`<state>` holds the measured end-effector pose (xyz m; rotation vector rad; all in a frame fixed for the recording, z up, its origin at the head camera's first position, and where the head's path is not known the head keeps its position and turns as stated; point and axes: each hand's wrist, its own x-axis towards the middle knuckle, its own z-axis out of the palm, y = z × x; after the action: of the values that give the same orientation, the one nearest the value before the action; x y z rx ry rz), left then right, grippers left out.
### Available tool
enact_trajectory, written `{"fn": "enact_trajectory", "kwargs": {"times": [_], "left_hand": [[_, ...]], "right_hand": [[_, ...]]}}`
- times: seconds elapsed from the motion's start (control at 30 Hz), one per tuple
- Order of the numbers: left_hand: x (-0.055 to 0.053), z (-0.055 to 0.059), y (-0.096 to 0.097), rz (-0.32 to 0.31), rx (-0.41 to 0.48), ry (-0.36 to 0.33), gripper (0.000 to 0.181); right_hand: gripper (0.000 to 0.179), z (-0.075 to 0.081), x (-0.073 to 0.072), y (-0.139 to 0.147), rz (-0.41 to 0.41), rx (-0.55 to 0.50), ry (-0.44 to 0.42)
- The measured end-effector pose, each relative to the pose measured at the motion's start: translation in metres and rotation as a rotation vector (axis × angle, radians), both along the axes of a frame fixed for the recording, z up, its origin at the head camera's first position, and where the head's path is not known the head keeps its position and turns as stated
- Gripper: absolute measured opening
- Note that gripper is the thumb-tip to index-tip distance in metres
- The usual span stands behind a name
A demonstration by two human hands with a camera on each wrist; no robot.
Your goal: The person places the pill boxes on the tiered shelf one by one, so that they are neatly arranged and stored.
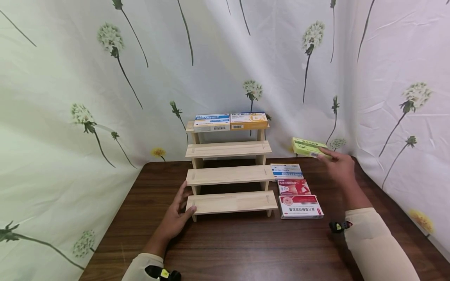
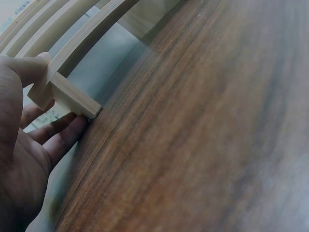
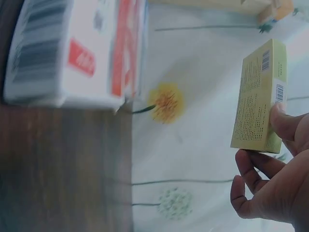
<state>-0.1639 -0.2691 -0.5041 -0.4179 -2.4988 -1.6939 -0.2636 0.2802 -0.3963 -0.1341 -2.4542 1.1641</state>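
**Green box (image 1: 305, 147) held clear of the table (image 1: 228, 249); stepped wooden stand (image 1: 230, 175) gripped at left**

Right hand (image 1: 340, 166): pinches the green box at its right end between thumb and fingers. Box is raised, slightly tilted, near the table's rear edge; open air separates its left end from the stand.

Left hand (image 1: 175, 218): grips the stand's front left corner, thumb on the lowest board's end, fingers on the outer side of the leg.

Right of the stand, a blue-and-white box (image 1: 286, 171), a red box (image 1: 293, 187) and a white-and-red box (image 1: 301, 207) lie in a column, the first just beside the third board's end. Contact between their edges cannot be confirmed.

Top board: a white-and-blue box (image 1: 211, 122) and an orange-and-white box (image 1: 249, 121) sit side by side, together spanning most of its length.
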Motion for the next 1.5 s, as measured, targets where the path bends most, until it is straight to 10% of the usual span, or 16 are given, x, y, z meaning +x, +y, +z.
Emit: {"fn": "enact_trajectory", "kwargs": {"times": [0.73, 1.5], "left_hand": [[0.000, 0.001, 0.001, 0.005, -0.005, -0.023, 0.095], [0.001, 0.004, 0.002, 0.018, -0.004, -0.027, 0.093]], "right_hand": [[0.035, 0.026, 0.017, -0.055, 0.120, -0.056, 0.173], [0.038, 0.031, 0.022, -0.101, 0.204, -0.102, 0.139]]}}
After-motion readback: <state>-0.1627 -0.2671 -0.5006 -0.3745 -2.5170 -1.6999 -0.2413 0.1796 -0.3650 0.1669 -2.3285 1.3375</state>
